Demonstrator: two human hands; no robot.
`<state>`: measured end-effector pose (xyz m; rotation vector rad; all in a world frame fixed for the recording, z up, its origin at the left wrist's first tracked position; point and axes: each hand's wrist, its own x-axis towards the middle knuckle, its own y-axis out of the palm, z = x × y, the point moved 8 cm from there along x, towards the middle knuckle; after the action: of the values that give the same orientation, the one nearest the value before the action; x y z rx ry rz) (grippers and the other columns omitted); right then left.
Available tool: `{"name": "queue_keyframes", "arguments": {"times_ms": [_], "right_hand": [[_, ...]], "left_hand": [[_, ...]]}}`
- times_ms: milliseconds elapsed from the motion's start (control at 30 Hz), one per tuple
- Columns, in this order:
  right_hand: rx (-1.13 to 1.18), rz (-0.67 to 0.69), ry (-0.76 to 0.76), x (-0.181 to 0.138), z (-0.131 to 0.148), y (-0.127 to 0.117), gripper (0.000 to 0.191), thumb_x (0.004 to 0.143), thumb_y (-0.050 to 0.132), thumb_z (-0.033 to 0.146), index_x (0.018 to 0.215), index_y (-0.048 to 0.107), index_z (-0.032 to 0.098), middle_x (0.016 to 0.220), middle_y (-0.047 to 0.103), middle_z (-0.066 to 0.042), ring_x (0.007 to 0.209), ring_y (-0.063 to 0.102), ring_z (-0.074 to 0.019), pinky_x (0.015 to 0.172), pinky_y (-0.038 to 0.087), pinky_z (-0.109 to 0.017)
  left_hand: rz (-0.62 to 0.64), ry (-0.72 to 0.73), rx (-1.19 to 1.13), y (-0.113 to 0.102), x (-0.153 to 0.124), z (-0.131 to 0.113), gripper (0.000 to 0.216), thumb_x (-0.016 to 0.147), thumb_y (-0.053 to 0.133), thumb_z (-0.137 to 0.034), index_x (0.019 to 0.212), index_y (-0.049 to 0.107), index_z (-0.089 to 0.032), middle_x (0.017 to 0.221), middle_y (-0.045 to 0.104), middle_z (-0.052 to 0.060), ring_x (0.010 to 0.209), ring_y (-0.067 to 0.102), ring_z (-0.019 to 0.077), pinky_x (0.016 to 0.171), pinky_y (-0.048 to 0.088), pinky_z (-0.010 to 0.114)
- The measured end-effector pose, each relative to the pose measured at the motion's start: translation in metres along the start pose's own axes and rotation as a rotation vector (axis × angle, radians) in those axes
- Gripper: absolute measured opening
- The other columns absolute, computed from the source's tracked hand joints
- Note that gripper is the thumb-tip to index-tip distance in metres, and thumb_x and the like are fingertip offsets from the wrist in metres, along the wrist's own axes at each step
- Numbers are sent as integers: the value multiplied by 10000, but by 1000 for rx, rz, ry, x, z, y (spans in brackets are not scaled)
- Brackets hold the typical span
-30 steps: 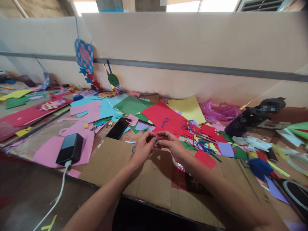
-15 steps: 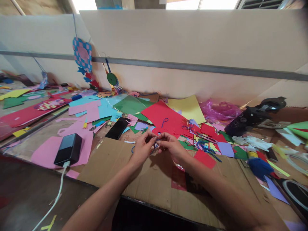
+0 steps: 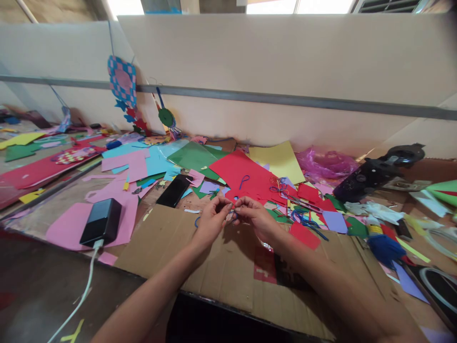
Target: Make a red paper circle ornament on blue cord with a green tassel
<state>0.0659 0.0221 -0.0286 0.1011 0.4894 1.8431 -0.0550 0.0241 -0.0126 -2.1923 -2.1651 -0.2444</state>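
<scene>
Head view: I see L hand [image 3: 211,220] & R hand [image 3: 255,218], ctr of frame, both pinching blue cord [image 3: 234,216]; might slip if either grip slackens.

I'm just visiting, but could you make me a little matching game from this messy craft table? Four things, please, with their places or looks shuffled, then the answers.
Things:
1. Blue cord
2. Boxy black device
3. Plastic bag
4. Cardboard

Places and looks:
A. Pink and crumpled, left of the dark bottle
B. Brown and flat
C. Between the fingertips of the left hand and right hand
D. On pink paper, with a white cable plugged in

Pairs: 1-C, 2-D, 3-A, 4-B
</scene>
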Motion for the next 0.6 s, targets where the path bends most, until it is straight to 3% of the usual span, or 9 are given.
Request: {"name": "queue_keyframes", "arguments": {"times_ms": [167, 333, 600], "right_hand": [[-153, -29, -133, -1, 10, -3, 250, 664, 720, 301, 852, 591, 197, 713, 578, 39, 609, 526, -106, 581, 420, -244], [-496, -52, -331, -6, 24, -1, 247, 754, 667, 320, 960, 593, 205, 713, 564, 36, 630, 504, -124, 581, 380, -248], [-907, -142, -599, -19, 46, 3, 86, 876, 606, 250, 842, 665, 197, 812, 671, -38, 725, 593, -170, 682, 441, -281]], "left_hand": [[-8, -14, -36, 0, 1, 2, 219, 730, 730, -369, 770, 628, -179, 744, 619, 4, 714, 562, 141, 680, 458, 259], [-5, -79, -102, 1, -1, 7, 277, 717, 741, -415, 785, 620, -175, 734, 592, -11, 677, 520, 116, 651, 423, 238], [14, -210, -181, 4, -3, 20, 375, 659, 783, -466, 803, 595, -176, 656, 530, -46, 535, 418, 71, 506, 336, 196]]}}
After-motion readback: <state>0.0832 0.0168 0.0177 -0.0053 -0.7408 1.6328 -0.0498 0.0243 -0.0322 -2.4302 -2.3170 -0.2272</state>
